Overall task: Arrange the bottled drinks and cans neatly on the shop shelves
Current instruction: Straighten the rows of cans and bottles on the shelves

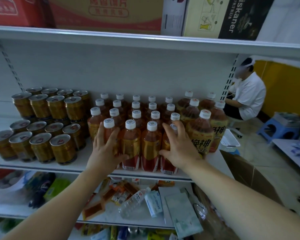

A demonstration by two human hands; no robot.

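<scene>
- Small tea bottles [135, 135] — packed block on the shelf [83, 160].
- Left hand [106, 148] — grip apart, fingers spread on the block's front-left bottle.
- Right hand [178, 148]: grip apart, on the block's front-right bottle.
- Cans [42, 125]: left of the block.

Pressing front tea bottles [150, 144] with left hand [106, 149], right hand [178, 146]. Flanked by cans [40, 125] at nine o'clock, bigger bottles [200, 134] at three.

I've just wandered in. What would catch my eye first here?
Two bare hands stand out first: the left hand and right hand rest on either end of the front row of amber bottles, mid-shelf. To their left sit gold cans, stacked two high at the back. To their right stand bigger bottles.
</scene>
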